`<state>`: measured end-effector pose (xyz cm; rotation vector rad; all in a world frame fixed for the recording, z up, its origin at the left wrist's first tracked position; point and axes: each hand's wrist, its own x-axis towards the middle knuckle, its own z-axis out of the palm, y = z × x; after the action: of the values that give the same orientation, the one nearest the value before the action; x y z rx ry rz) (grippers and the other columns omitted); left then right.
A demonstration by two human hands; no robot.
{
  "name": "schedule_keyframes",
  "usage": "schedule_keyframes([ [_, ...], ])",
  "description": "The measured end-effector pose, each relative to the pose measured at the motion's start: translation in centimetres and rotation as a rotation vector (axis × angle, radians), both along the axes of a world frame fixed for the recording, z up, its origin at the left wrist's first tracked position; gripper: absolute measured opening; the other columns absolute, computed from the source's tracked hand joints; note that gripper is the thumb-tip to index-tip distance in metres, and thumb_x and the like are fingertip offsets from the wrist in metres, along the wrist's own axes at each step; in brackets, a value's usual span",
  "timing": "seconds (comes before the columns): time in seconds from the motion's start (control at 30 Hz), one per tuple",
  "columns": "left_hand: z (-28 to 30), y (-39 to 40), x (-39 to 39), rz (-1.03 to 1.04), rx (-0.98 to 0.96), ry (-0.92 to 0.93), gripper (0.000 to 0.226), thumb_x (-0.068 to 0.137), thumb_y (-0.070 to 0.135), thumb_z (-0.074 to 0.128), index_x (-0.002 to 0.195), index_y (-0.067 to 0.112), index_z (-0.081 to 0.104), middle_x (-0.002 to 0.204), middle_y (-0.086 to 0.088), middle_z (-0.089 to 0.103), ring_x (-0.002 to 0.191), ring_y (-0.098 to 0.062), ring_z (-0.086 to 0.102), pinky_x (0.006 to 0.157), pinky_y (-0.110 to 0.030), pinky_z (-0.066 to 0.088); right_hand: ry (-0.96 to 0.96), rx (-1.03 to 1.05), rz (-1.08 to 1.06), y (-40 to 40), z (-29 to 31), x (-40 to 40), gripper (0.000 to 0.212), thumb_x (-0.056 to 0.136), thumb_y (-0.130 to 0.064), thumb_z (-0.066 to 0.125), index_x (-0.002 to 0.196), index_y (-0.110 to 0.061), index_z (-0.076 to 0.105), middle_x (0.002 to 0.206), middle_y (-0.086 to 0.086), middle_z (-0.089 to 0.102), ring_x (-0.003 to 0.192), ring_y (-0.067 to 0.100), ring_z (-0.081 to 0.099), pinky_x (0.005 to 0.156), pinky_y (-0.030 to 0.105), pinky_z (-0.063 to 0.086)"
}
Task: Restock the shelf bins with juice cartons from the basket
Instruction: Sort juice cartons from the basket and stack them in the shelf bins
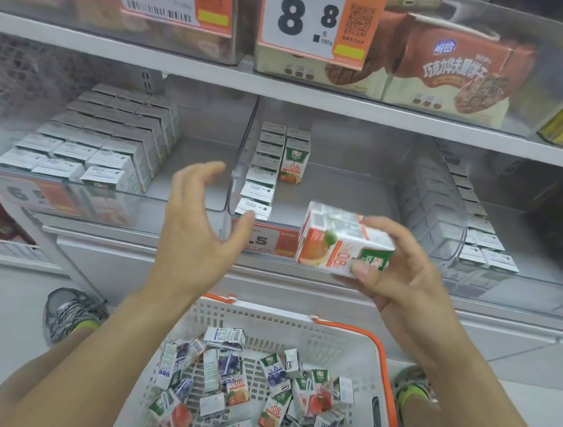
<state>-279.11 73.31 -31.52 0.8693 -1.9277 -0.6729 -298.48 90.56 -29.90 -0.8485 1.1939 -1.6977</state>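
right hand: fingers pinching an orange juice carton before the middle shelf bin
left hand: fingers spread, holding nothing
basket: near, mixed cartons inside

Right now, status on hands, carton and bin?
Left hand open, empty. Right hand grips orange juice carton, tilted, before middle bin. Bin partly filled, nothing blocking. Basket holds more.

My one camera sits on my head, looking forward and down. It faces the shelf bins close ahead, with the basket right below me at the frame's bottom.
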Motion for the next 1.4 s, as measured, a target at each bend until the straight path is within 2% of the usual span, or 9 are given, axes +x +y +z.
schedule_keyframes([
  [0.1,-1.1,-1.4,-1.1,-0.036,0.000,-0.225,0.110,0.074,0.053,0.076,0.154,0.008,0.017,0.156,-0.013,0.024,0.145,-0.026,0.024,0.119,-0.039,0.024,0.125,-0.067,-0.161,-1.6,0.4,-0.1,0.059,0.071,-0.015,0.085,0.124,-0.015,0.059,0.138,0.018,0.054,0.113,0.035,0.066,0.092,0.046,0.056],
  [0.17,-1.7,-1.5,-1.9,-0.068,-0.017,-0.341,0.122,0.069,0.059,0.077,0.156,0.009,0.008,0.160,-0.011,0.021,0.146,-0.024,0.022,0.118,-0.040,0.021,0.292,-0.031,-0.289,-3.0,1.0,-0.4,0.054,0.073,-0.009,0.081,0.121,-0.020,0.061,0.137,0.013,0.056,0.112,0.031,0.067,0.092,0.044,0.056],
  [0.33,-2.7,-1.9,-2.5,-0.003,-0.079,-0.373,0.119,0.066,0.054,0.083,0.155,0.014,0.015,0.156,-0.002,0.035,0.128,-0.014,0.037,0.104,-0.030,0.025,0.819,0.141,-0.351,-6.6,2.0,-2.6,0.055,0.078,0.001,0.080,0.118,-0.034,0.064,0.131,0.001,0.055,0.109,0.015,0.066,0.091,0.035,0.057],
  [0.43,-2.7,-2.1,-2.4,-0.015,-0.075,-0.350,0.117,0.066,0.054,0.084,0.154,0.016,0.018,0.155,0.001,0.038,0.129,-0.014,0.042,0.100,-0.025,0.023,1.225,0.290,-0.277,-9.8,2.4,-3.8,0.054,0.073,-0.004,0.079,0.118,-0.031,0.067,0.117,-0.003,0.057,0.109,0.015,0.059,0.097,0.024,0.045],
  [0.57,-2.5,-2.3,-1.8,-0.050,-0.061,-0.328,0.109,0.072,0.040,0.084,0.155,0.023,0.016,0.154,0.007,0.038,0.125,-0.011,0.038,0.098,-0.020,0.020,1.446,0.452,-0.050,-15.4,1.9,-4.8,0.056,0.068,-0.004,0.072,0.118,-0.028,0.068,0.122,-0.003,0.065,0.116,0.020,0.059,0.095,0.024,0.046],
  [0.9,-2.0,-2.0,-1.3,-0.089,-0.032,-0.298,0.101,0.081,0.032,0.077,0.156,0.028,0.010,0.151,0.009,0.040,0.112,-0.009,0.028,0.096,-0.027,0.030,1.477,0.561,0.049,-19.9,-1.5,-4.2,0.091,0.076,-0.004,0.073,0.152,-0.028,0.029,0.152,0.008,0.030,0.125,0.034,0.054,0.101,0.042,0.050],
  [1.0,-2.0,-1.8,-1.6,-0.077,-0.022,-0.290,0.100,0.081,0.032,0.076,0.156,0.027,0.011,0.149,0.007,0.043,0.111,-0.008,0.029,0.095,-0.026,0.027,1.438,0.585,-0.050,-19.4,-1.5,-4.5,0.094,0.075,-0.009,0.076,0.151,-0.023,0.022,0.144,0.015,0.029,0.115,0.036,0.059,0.093,0.039,0.054],
  [1.23,-1.8,-1.5,-2.1,-0.038,-0.016,-0.271,0.100,0.077,0.034,0.081,0.155,0.021,0.020,0.146,0.002,0.046,0.108,-0.008,0.031,0.094,-0.028,0.029,1.186,0.686,-0.158,-20.9,-1.4,-4.6,0.109,0.063,-0.011,0.085,0.147,-0.019,0.015,0.110,0.010,0.063,0.098,0.029,0.064,0.076,0.035,0.055],
  [1.4,-2.0,-1.6,-2.1,-0.036,-0.016,-0.266,0.099,0.078,0.036,0.080,0.155,0.023,0.019,0.148,0.004,0.044,0.110,-0.006,0.030,0.097,-0.026,0.025,1.021,0.710,-0.246,-21.2,-1.8,-4.8,0.109,0.065,-0.005,0.085,0.149,-0.015,0.015,0.102,0.001,0.058,0.092,0.022,0.060,0.074,0.029,0.048],
])
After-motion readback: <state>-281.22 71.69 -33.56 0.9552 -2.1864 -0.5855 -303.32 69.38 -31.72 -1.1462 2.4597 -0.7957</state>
